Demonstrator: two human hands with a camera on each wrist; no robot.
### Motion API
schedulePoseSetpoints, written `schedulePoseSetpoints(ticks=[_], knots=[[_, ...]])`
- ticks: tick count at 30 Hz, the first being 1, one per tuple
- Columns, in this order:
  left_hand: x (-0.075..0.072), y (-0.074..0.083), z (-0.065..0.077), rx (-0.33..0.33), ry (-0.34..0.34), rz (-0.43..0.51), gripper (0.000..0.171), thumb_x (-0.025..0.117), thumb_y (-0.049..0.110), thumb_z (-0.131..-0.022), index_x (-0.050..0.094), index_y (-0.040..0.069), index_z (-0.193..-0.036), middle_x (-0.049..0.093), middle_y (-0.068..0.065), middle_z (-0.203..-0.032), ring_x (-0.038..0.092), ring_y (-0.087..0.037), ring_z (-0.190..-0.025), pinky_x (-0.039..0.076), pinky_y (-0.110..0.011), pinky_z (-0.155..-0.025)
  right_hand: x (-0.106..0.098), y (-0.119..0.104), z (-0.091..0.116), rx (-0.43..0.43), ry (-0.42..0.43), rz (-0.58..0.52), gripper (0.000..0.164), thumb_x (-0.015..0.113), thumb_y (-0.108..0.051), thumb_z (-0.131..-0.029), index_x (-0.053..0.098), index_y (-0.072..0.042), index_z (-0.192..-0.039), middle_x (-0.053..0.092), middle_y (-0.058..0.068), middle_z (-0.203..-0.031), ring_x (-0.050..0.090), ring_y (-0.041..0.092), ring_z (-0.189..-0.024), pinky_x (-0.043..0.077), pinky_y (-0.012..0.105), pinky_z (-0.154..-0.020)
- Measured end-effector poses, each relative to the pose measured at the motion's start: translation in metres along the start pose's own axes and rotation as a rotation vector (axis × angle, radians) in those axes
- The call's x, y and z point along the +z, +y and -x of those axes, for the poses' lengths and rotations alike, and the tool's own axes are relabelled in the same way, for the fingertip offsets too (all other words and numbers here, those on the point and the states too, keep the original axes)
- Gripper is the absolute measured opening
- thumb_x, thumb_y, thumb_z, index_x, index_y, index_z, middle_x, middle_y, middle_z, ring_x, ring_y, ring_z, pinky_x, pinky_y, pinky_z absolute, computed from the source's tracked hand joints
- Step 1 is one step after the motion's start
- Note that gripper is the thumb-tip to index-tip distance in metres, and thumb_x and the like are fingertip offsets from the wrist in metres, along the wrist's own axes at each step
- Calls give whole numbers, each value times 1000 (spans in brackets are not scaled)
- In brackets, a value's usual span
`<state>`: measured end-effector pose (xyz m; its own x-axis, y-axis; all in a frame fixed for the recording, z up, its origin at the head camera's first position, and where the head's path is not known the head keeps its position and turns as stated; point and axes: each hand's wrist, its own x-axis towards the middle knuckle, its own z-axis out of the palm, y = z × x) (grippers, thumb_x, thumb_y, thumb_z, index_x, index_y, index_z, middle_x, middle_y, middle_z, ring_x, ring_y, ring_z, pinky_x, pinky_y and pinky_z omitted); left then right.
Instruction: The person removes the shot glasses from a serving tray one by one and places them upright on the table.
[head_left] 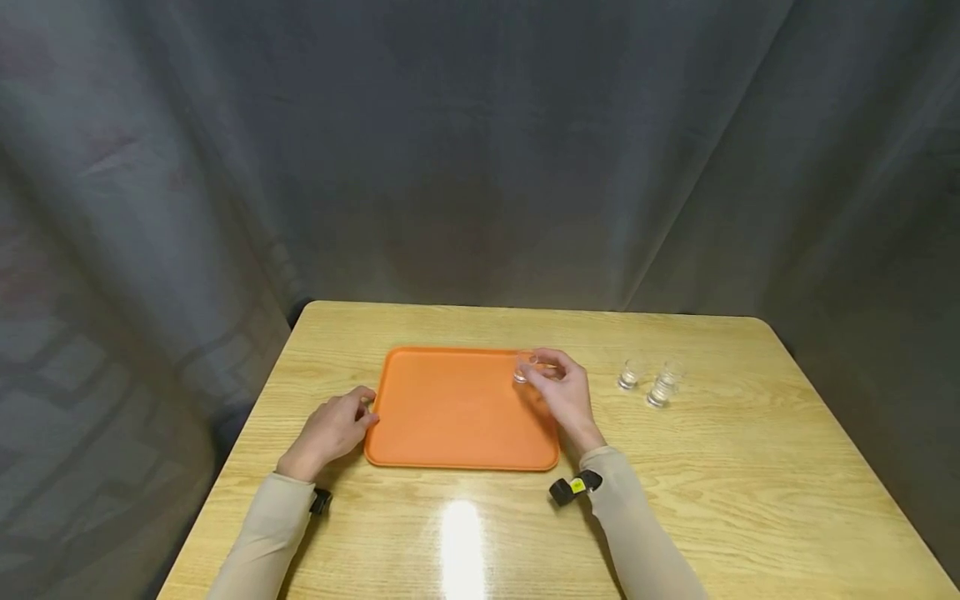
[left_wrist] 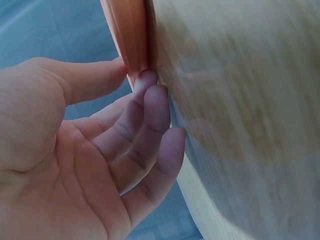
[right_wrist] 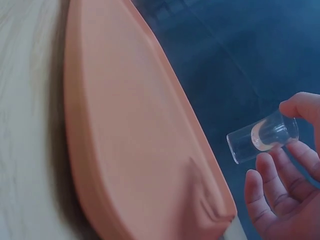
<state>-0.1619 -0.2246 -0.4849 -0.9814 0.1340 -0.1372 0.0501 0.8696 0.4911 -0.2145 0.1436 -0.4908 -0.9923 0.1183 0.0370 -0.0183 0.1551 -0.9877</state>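
An orange tray [head_left: 457, 408] lies flat on the table. Its left rim is pinched between the thumb and fingers of my left hand [head_left: 333, 427], as the left wrist view also shows. Over the tray's far right corner, my right hand [head_left: 567, 396] holds a small clear shot glass [right_wrist: 243, 144] between thumb and fingertips. In the right wrist view the glass appears above the tray surface, with the hand's shadow falling on the tray. Two more spots of clear shot glasses stand right of the tray: a single glass [head_left: 628, 375] and a pair overlapping in view [head_left: 663, 387].
The wooden table [head_left: 750, 467] extends around the tray, with a bright light reflection near its front. A dark grey curtain [head_left: 480, 167] hangs behind the table and along both sides. Each wrist carries a small black camera strap.
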Motion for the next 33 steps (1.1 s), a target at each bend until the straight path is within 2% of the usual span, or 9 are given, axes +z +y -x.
schedulePoseSetpoints(ticks=[12,17,24,33], knots=[[-1,0,0,-9,-4,16,43,68,19,-105,60,1,-143,73,-5,-101,63,-16,-81,50,-38,-76,-22,4,2,23,37,38,46,85,-19,-93,70,-2,-133,70,19,-130,70,6,-92,59,22,-76],[-1,1,1,-7,-4,21,43,68,19,-105,60,1,-143,73,-5,-102,64,-16,-82,51,-39,-77,-34,9,0,21,67,61,48,84,-19,-93,69,0,-134,71,17,-126,70,0,-89,56,17,-75],[-3,1,1,-2,-8,19,43,68,20,-106,60,1,-143,72,-5,-102,63,-17,-83,51,-40,-78,-52,19,-3,34,128,50,42,83,-16,-94,70,-1,-131,72,10,-119,69,-5,-86,58,19,-71],[-3,0,2,2,-16,24,44,67,20,-106,60,0,-144,72,-5,-101,62,-16,-81,50,-38,-77,-78,26,-1,63,186,91,47,80,-18,-96,67,1,-136,66,20,-134,65,-10,-84,55,15,-70]])
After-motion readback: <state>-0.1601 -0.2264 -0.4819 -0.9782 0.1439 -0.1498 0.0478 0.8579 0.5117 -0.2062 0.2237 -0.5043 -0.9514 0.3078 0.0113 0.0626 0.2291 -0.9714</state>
